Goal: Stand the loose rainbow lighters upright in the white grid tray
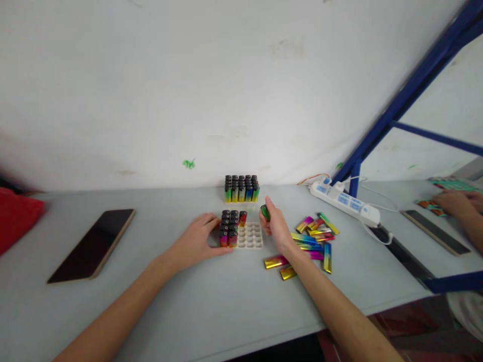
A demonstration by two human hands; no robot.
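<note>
A white tray [250,236] with rows of round-edged holes stands mid-table, its left part filled with several upright lighters [228,229] with black tops and pink-to-orange bodies. My left hand [199,235] holds the tray's left side, thumb along the front edge and fingers curled at the back left corner. Just right of the tray, my right hand [275,223] is closed around a green lighter [265,213], raised above the table; its lower part is hidden in the fingers. Shiny multicoloured lighter bodies [327,257] lie loose beside and under my right forearm.
Behind, a second tray of upright lighters [242,189] stands near the wall. At right are a white power strip [345,201] with cables and a blue metal frame [377,128]. A dark tablet-like slab [92,246] and red cloth [17,216] lie left. Another person's hands [458,201] show far right.
</note>
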